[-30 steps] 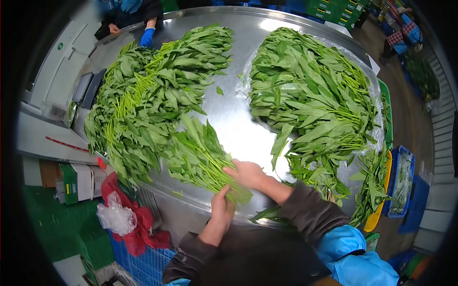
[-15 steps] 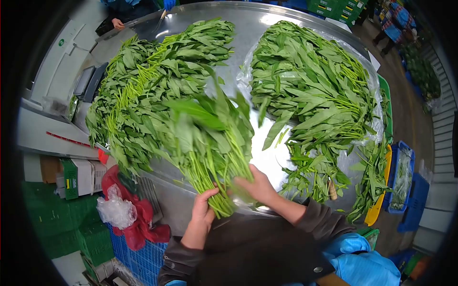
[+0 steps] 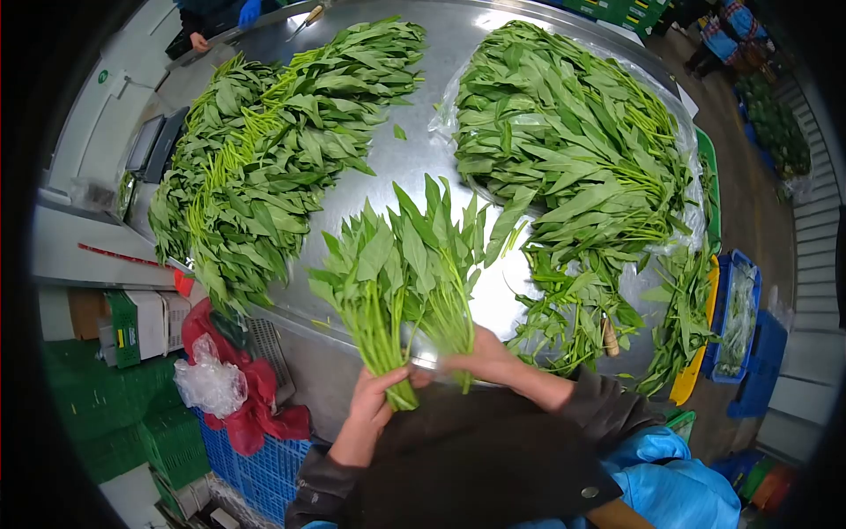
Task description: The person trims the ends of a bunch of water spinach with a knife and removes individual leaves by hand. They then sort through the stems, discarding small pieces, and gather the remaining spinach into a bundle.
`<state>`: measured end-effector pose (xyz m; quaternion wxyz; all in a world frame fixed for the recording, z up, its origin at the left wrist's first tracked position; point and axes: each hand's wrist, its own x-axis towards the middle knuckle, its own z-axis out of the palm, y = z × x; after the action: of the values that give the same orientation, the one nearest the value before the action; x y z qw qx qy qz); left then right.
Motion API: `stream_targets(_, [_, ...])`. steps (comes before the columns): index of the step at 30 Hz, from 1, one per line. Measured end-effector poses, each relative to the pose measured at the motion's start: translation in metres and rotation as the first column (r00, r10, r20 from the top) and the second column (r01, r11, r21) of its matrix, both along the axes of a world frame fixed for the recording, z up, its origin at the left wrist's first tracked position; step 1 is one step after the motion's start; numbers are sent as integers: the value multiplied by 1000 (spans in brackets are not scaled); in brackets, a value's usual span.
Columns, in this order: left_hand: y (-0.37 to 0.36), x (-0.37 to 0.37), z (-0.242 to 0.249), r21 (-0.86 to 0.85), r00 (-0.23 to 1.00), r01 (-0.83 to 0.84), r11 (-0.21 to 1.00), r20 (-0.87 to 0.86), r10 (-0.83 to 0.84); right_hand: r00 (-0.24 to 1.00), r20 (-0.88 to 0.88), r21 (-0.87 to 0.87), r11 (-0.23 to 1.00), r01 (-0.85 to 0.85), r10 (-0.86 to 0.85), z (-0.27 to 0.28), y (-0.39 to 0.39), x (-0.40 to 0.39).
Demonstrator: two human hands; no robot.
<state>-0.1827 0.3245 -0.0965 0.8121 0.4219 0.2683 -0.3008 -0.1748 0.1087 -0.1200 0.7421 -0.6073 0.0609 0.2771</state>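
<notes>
Stems (image 3: 379,339) of one bunch are grasped low in the left hand (image 3: 374,395), thumb across them, cut ends poking out below the fist. The right hand (image 3: 487,357) grasps the stems of a second bunch (image 3: 450,322); its fingertips are blurred. A second ago the greens were one bundle slanting toward the left pile (image 3: 264,145); half a second ago they were raised in a blur. Now they stand as two fans, leaves up and meeting near the top, stems parted lower down. Both are at the near edge of the table (image 3: 352,189), between the left pile and the right pile (image 3: 573,141), and closer to the wearer than either.

The loose leaf (image 3: 399,131), hidden half a second ago, shows again on bare metal beyond the fans. Across the table, the other person's blue glove (image 3: 249,12) has come away from the left pile, where it was a second ago, and a knife (image 3: 306,22) shows near it. At right, a wooden handle (image 3: 610,337) pokes out of the scattered greens (image 3: 568,309), below the right pile.
</notes>
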Motion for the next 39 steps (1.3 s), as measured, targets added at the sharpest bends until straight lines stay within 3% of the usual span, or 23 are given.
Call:
stream_targets(2, [17, 1, 30, -66, 995, -38, 997, 86, 43, 998, -65, 8, 1000, -18, 18, 23, -15, 4])
stream_targets(3, [34, -2, 39, -122, 988, -58, 991, 138, 75, 1000, 13, -20, 1000, -7, 7, 31, -24, 5])
stream_targets(5, [70, -1, 43, -24, 957, -72, 997, 279, 76, 995, 101, -44, 999, 8, -3, 18, -46, 14])
stream_targets(7, [92, 5, 48, 74, 938, -216, 973, 292, 186, 985, -174, -202, 979, -37, 2, -29, -70, 21])
stream_targets(8, [97, 8, 59, 119, 909, -334, 935, 303, 287, 996, -88, -307, 951, -42, 16, -18, -75, 25])
stream_targets(10, [126, 9, 68, -119, 842, -308, 944, 427, 329, 998, -56, -62, 997, 35, -38, 35, -79, 34])
stream_targets(11, [126, 7, 72, -115, 845, -311, 943, 422, 330, 989, 77, -12, 992, 124, -123, 60, -76, 35])
stream_targets(14, [116, 23, 79, 0, 756, -415, 910, 557, 345, 966, 179, -59, 978, 201, -187, 49, -71, 53])
stream_targets(15, [108, 30, 79, 89, 759, -474, 876, 545, 356, 990, 6, -168, 976, 140, -141, 38, -71, 65])
stream_targets(16, [102, 36, 78, 174, 761, -523, 834, 537, 365, 989, 19, -170, 974, 149, -148, 37, -72, 68])
stream_targets(17, [94, 38, 87, 47, 723, -484, 874, 584, 369, 992, 26, -136, 983, 126, -123, 51, -68, 73])
stream_targets(18, [83, 36, 91, 44, 721, -488, 872, 583, 374, 996, 23, -101, 991, 89, -88, 64, -60, 75])
stream_targets(20, [52, 48, 101, -24, 694, -452, 892, 619, 369, 959, 197, 31, 979, 201, -203, 87, -38, 78])
stream_targets(22, [7, 62, 90, 139, 777, -435, 890, 557, 293, 923, 270, 186, 955, 230, -275, 72, -14, 79])
stream_targets(25, [-26, 61, 28, 97, 915, -295, 951, 315, 252, 958, 178, 143, 969, 199, -224, 37, 12, 63])
stream_targets(26, [-31, 56, 2, 85, 950, -241, 967, 225, 217, 970, 117, 146, 969, 197, -215, 13, 18, 55])
stream_targets(28, [-31, 45, -54, -207, 981, -176, 962, -116, 154, 957, -244, 212, 954, 211, -158, -20, 21, 40])
stream_targets(30, [-35, 42, -56, -246, 985, -159, 956, -112, 135, 959, -245, 192, 962, 193, -143, -25, 16, 32])
stream_targets(32, [-40, 34, -56, -61, 991, -125, 990, -62, 121, 961, -247, 173, 970, 170, -124, -31, 15, 24])
stream_targets(35, [-39, 32, -61, 11, 994, -107, 994, -37, 107, 973, -135, 128, 971, 204, -187, -39, 15, 24])
stream_targets(37, [-39, 30, -61, 27, 994, -107, 994, -26, 107, 990, 118, -81, 993, 90, -80, -38, 9, 26])
stream_targets(38, [-39, 29, -62, -58, 994, -91, 994, -61, 87, 990, 114, -81, 993, 88, -79, -41, 7, 27])
stream_targets(39, [-38, 28, -63, -142, 994, -78, 987, -92, 65, 951, 304, -275, 961, 39, 48, -45, 6, 29])
